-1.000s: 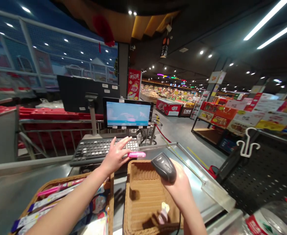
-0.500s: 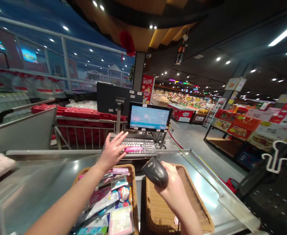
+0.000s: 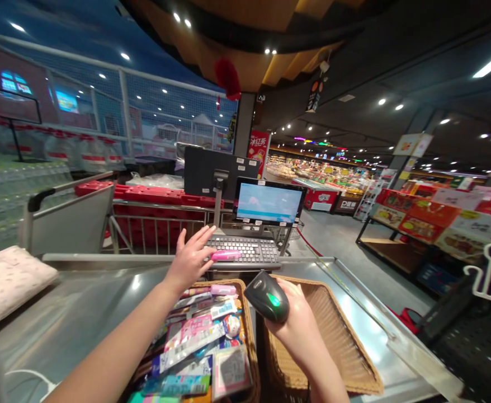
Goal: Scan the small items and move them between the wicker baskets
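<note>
My left hand [image 3: 190, 258] is above the near left edge of a black keyboard [image 3: 264, 252]. Between its thumb and index finger it pinches a slim pink stick-shaped item [image 3: 227, 255]; the other fingers are spread. Gripped in my right hand [image 3: 296, 313] is a black barcode scanner [image 3: 265, 296] with a green light glowing on top. Its handle is hidden in my palm. Below my left forearm, a wicker basket [image 3: 250, 336] is filled with small packaged goods. A second wicker basket [image 3: 333, 336], on the right, lies under the scanner and my right hand.
Behind the keyboard stand a lit screen [image 3: 270, 202] and a dark monitor seen from behind [image 3: 206, 173]. A pale patterned bag [image 3: 17, 282] rests on the metal counter [image 3: 115, 285] at left. White hooks [image 3: 484, 274] hang at right, and a metal rail bounds the counter's far side.
The green light on the scanner has come on. The view has shifted left, and my left hand with the pink item has moved slightly left over the keyboard.
</note>
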### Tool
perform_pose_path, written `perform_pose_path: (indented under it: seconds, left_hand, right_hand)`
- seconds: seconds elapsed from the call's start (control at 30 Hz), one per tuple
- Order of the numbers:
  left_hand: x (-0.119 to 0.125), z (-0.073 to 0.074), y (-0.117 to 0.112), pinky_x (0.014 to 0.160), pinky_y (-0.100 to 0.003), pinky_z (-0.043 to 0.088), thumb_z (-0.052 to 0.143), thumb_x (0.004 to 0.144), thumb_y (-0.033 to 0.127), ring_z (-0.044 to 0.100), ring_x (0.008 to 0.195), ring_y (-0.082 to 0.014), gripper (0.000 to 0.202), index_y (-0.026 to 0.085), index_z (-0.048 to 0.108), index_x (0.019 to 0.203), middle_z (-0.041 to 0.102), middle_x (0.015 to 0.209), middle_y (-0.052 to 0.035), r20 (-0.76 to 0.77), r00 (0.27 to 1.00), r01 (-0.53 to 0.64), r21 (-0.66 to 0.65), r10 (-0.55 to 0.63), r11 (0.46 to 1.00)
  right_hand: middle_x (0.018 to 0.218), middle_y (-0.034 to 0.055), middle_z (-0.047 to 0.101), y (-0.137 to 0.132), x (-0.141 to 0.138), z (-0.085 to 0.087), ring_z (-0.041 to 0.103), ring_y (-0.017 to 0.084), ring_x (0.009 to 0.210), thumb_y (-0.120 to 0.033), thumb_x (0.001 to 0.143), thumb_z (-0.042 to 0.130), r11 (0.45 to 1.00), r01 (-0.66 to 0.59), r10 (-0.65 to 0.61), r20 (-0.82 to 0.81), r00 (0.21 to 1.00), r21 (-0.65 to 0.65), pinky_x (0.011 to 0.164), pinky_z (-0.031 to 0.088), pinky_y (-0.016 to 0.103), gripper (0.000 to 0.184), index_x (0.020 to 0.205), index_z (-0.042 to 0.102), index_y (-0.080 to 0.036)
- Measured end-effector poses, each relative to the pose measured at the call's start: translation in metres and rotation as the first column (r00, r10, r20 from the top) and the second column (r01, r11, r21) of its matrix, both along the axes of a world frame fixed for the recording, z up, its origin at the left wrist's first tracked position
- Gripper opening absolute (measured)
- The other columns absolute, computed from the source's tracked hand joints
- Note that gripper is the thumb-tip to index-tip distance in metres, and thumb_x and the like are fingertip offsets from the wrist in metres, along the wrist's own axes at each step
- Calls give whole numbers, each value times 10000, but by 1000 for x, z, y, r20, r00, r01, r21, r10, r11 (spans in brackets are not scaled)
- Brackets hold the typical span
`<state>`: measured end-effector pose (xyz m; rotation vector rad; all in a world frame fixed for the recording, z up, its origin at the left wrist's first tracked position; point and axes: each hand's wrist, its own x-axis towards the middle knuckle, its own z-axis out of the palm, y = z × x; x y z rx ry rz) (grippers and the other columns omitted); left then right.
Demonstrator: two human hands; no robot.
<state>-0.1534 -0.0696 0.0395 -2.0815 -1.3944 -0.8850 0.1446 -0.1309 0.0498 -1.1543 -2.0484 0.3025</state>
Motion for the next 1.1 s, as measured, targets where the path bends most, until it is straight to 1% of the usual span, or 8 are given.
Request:
perform_pose_path:
  seconds: [0.2,0.43,0.57,0.67,0.8,0.87,0.97,1.1]
  left_hand:
    - [-8,-7,-4,1160,-633,66,571,880,278,402,1392,-302,140,256,708,901,436,1509,-98,-8,1000,-4,-26,3,1000]
    - [-16,-27,-9,1149,-666,48,610,848,300,437,1363,-304,107,251,702,826,500,1468,-74,3,999,36,-206,-36,978]
    - [-27,-51,-11,1129,-698,36,648,815,359,444,1352,-323,166,238,698,713,584,1388,-71,22,999,42,-399,-37,916]
    - [-36,-74,-14,1115,-710,61,621,822,349,452,1344,-323,178,235,711,718,635,1323,-72,22,1000,1,-531,13,848]
    - [-46,-98,-19,1116,-707,72,547,855,314,518,1283,-326,254,230,727,698,698,1206,-85,5,998,-52,-607,69,793]
    - [-47,-103,-20,1106,-720,88,565,826,284,501,1296,-362,230,214,724,674,690,1213,-124,-53,991,-131,-578,123,805]
    - [-37,-101,-18,1107,-707,138,608,782,278,423,1360,-383,151,198,732,816,579,1366,-182,-97,981,-196,-469,171,861]
    - [5,-92,-1,1117,-677,185,598,831,369,413,1373,-355,262,225,697,1027,495,1455,-167,-40,998,-52,-460,38,886]
  right_hand:
    - [1126,97,692,-6,-3,-5,550,308,1215,-127,698,563,1000,-1,2,68,998,-27,1116,282,559,417,1085,687,-218]
    - [1124,84,690,-7,3,-12,579,288,1147,-127,701,571,998,-50,51,45,998,-28,1044,395,470,379,1045,700,-222]
    - [1146,85,681,-6,5,-17,580,283,1129,-128,692,568,996,-32,34,21,999,-83,1001,429,438,418,1086,683,-209]
    - [1144,83,681,-7,6,-21,583,286,1128,-139,695,566,993,-16,19,24,1000,-116,1023,408,463,428,1102,676,-210]
    - [1127,85,686,-6,8,-26,592,290,1118,-150,693,558,989,-10,15,31,999,-150,1042,388,494,407,1074,688,-210]
    - [1127,92,688,-6,12,-30,593,294,1122,-152,685,556,989,3,1,22,1000,-151,1031,404,487,406,1065,691,-202]
    - [1125,99,693,-3,26,-34,597,300,1129,-157,662,559,991,39,-39,7,999,-130,1006,437,466,436,1078,684,-191]
    - [1137,105,699,2,63,-40,607,309,1132,-165,641,548,982,157,-159,-16,987,-108,1007,441,484,448,1067,684,-188]
